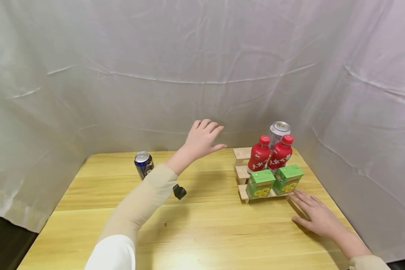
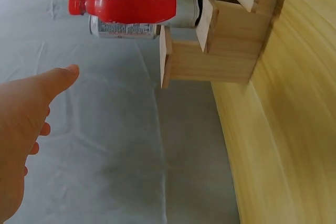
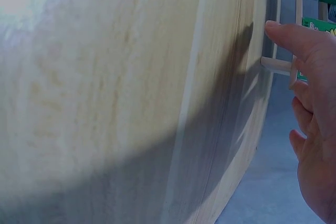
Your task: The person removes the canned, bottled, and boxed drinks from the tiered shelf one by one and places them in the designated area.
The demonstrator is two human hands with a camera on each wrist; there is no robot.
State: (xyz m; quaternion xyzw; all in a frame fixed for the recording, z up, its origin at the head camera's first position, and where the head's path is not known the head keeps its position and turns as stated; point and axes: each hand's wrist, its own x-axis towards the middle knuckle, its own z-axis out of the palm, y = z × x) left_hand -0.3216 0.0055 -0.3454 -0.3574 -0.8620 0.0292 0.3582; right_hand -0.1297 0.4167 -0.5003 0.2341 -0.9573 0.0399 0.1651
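Note:
My left hand hovers over the back of the table, left of a stepped wooden shelf; its fingers are extended and nothing is in them. On the shelf's bottom step stand two green drink cartons with yellow flowers. Two red bottles are on the step behind, and a silver can rises at the back, partly hidden by them. Beside the front right corner of the shelf is my right hand, fingers outstretched and holding nothing. Whether its fingertips touch the shelf, I cannot tell.
A dark blue can stands on the left of the wooden table, partly behind the left forearm. Against that sleeve shows a small black object. Grey cloth hangs behind the table and on both sides.

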